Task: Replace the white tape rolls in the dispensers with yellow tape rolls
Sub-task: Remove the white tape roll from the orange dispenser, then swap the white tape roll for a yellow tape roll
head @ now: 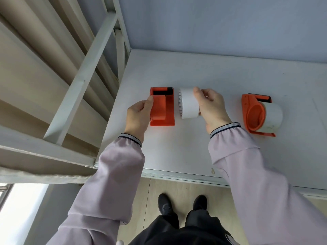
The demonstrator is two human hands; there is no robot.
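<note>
Orange plastic marked the empty tape dispenser [161,107], gripped at its side by the left hand [139,115]. Just beside it, the right hand [210,106] grasped a white tape roll [189,103] above the white table [194,147]; a second, loaded dispenser [254,115] lay well apart.

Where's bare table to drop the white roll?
Free: the gap between the right hand and the loaded dispenser, the table strip toward its front edge, and the stretch behind toward the wall. Crowded: the white roll sits tight against the empty dispenser.
</note>
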